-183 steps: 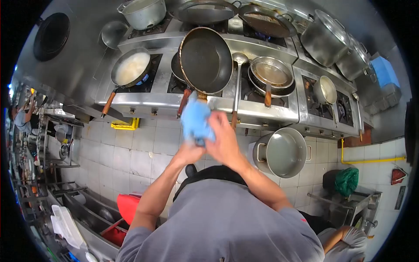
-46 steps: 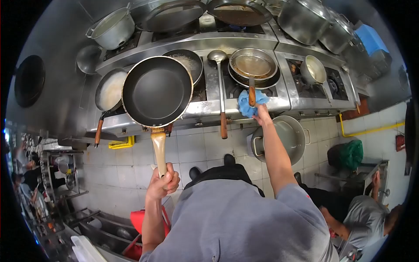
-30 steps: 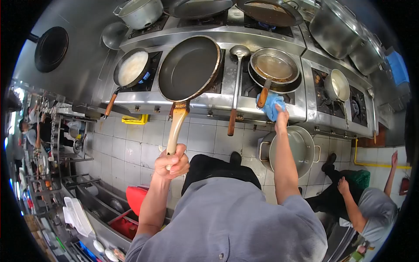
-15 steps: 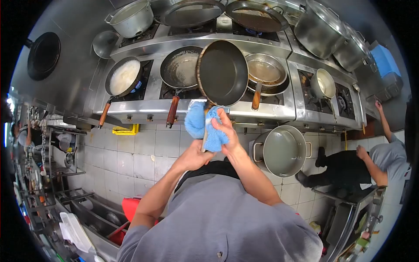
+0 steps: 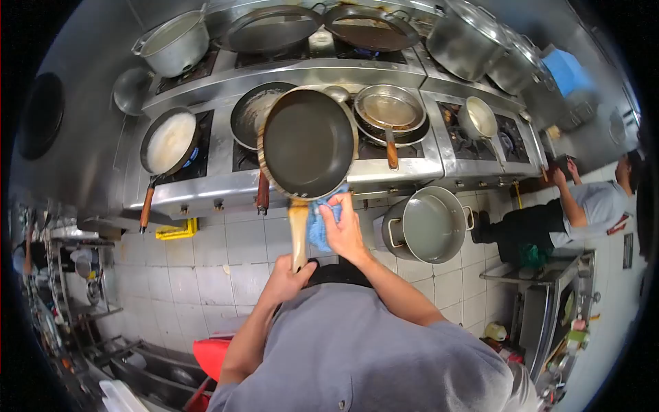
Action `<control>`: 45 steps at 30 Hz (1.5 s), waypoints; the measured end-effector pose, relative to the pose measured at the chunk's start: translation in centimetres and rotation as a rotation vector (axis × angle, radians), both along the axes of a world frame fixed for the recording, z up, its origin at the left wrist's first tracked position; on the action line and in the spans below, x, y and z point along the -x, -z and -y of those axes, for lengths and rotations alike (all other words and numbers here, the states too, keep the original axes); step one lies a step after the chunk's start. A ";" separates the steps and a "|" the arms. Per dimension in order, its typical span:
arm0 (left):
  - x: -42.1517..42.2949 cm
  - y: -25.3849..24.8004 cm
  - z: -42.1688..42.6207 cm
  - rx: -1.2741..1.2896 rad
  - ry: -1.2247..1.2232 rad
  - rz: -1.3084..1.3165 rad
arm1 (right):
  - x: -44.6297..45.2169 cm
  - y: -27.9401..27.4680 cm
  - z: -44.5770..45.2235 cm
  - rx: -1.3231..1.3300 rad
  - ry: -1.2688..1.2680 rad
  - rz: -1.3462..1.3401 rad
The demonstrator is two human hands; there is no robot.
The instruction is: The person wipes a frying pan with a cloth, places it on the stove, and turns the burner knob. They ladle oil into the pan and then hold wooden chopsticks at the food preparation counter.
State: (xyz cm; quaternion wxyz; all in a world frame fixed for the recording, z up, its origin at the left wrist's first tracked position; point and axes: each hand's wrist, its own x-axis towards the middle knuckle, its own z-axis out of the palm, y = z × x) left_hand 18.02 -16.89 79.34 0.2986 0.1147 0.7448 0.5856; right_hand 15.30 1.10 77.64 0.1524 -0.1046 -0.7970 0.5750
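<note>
My left hand (image 5: 287, 276) is wrapped round the lower end of the pale handle of a large dark frying pan (image 5: 307, 143). The pan is held up in front of the stove, its inside facing me. My right hand (image 5: 343, 230) grips a blue cloth (image 5: 320, 226) beside the handle, just below the pan's rim. Behind the pan, partly hidden by it, a smaller pan (image 5: 248, 113) with residue rests on a burner. To the right, a strainer-like pan (image 5: 390, 110) with a wooden handle sits on top of other pans.
A pan of whitish contents (image 5: 170, 143) stands over a blue flame at the left. A large pot (image 5: 432, 225) is on the right, below the stove front. Another person (image 5: 594, 206) stands at the far right. Larger pots (image 5: 467, 41) fill the back right.
The cloth has moved from the handle up to just below the pan's rim, with my right hand. The pan hangs lower and nearer to me. The other person's arms have shifted at the far right.
</note>
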 end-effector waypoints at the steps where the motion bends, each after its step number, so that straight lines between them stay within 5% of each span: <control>1: -0.3 0.1 1.0 0.010 -0.035 0.086 | -0.2 1.1 -1.1 -0.009 0.027 0.143; 2: -0.6 0.3 1.9 0.004 -0.014 0.085 | 0.4 8.0 -3.2 0.126 -0.001 0.085; 4: -1.2 0.7 3.8 -0.054 -0.092 0.148 | 0.6 9.8 -7.9 0.357 -0.039 0.565; 6: -1.5 0.4 5.2 -0.068 -0.118 0.165 | 3.1 14.1 -13.9 0.766 -0.026 0.411; 7: -1.5 0.2 5.8 -0.089 -0.164 0.185 | 4.0 11.3 -15.1 1.119 -0.013 0.242; 8: -1.6 0.3 6.4 -0.092 -0.177 0.204 | 5.9 15.1 -19.2 1.163 -0.013 0.184; 9: -1.7 0.2 6.6 -0.087 -0.166 0.208 | 6.2 11.5 -18.9 1.011 0.262 0.210; 17: -1.2 -0.3 7.8 -0.157 -0.186 0.217 | 7.5 14.6 -19.5 1.169 0.234 0.155; 21: -0.2 -0.2 7.8 -0.164 -0.147 0.227 | 5.1 12.6 -19.0 1.542 0.252 0.082; 23: 0.3 -0.1 7.4 -0.195 -0.139 0.162 | 3.2 13.1 -18.2 1.496 0.141 0.069; 26: 1.2 -0.8 6.5 -0.213 -0.103 0.168 | -2.1 16.6 -16.1 1.099 -0.118 0.439; 27: 1.6 -0.8 6.1 -0.229 -0.059 0.166 | -5.7 21.1 -15.0 0.934 -0.187 0.519; 28: 1.9 -0.7 5.7 -0.242 -0.046 0.145 | -8.5 25.3 -14.5 0.408 -0.485 0.806; 30: 2.5 -1.1 4.6 -0.255 -0.021 0.111 | -12.3 15.9 -7.8 0.098 -0.731 1.189; 31: 2.8 -1.3 4.1 -0.268 -0.002 0.108 | -15.3 18.6 -6.0 -0.053 -0.387 1.323; 34: 3.9 -1.9 2.1 -0.306 0.090 0.069 | -13.9 14.6 -8.5 -0.032 -0.328 1.439; 36: 4.8 -3.0 0.0 -0.294 0.119 0.011 | -12.2 16.1 -11.7 -0.111 -0.333 1.414; 37: 5.4 -3.3 -0.9 -0.297 0.128 0.005 | -11.3 14.6 -12.7 -0.132 -0.312 1.131; 42: 7.2 -4.6 -6.8 -0.221 0.239 -0.320 | -7.6 -6.3 -8.3 0.328 -0.103 0.136; 45: 6.7 -6.8 -11.5 -0.298 0.320 -0.558 | -6.7 -10.7 -6.0 0.120 -0.140 -0.211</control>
